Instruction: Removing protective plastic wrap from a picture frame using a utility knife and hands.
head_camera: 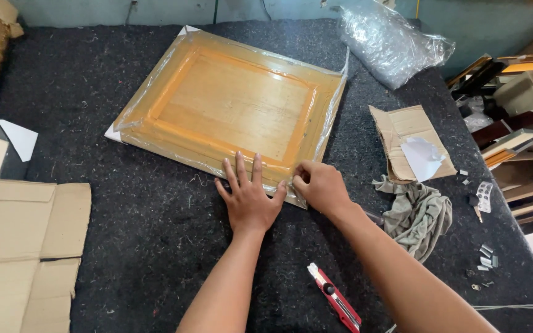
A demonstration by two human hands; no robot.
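A wooden picture frame (232,102) lies face down on a dark felt table (149,228), wrapped in clear plastic film. My left hand (248,197) presses flat on the frame's near edge, fingers spread. Right beside it, my right hand (319,185) pinches the plastic film at the frame's near right corner. White corner protectors (113,132) peek out at the left and far corners.
A red utility knife (334,299) lies near my right forearm. A grey rag (417,213), torn cardboard with white paper (408,142), and a bubble wrap roll (390,40) sit to the right. Flattened cardboard (26,246) is at the left. Frame mouldings (513,123) are stacked far right.
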